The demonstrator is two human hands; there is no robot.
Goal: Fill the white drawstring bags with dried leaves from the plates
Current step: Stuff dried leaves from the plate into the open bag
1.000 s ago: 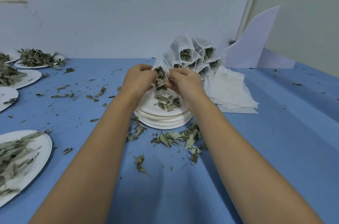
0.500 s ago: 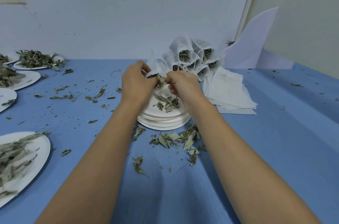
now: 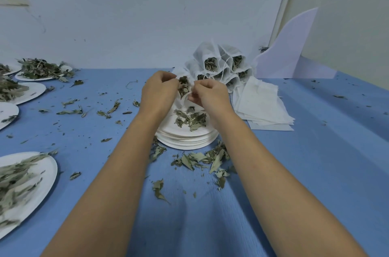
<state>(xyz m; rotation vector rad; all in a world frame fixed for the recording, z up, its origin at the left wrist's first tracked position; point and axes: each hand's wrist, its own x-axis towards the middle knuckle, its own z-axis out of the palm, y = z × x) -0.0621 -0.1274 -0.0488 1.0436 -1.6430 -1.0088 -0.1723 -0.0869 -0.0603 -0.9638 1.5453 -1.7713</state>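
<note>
One leaf-filled bag point(image 3: 180, 100) — left hand point(image 3: 159, 92), right hand point(image 3: 210, 94) pinch it, fingers point(image 3: 167, 76) curled — above one plate stack point(image 3: 187, 141).

Person, head-camera view; two arms. Left hand point(image 3: 158, 93): bare. Right hand point(image 3: 213, 96): bare. Left forearm point(image 3: 117, 172): bare from the wrist behind the fingers point(image 3: 167, 76) to the near edge of view, smooth, broadening away from the fingers. Right forearm point(image 3: 273, 172): likewise bare and smooth. Nails: too small to tell.

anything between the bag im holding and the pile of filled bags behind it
Nothing visible. The held bag, in the left hand and right hand, sits just in front of the filled pile.
</note>
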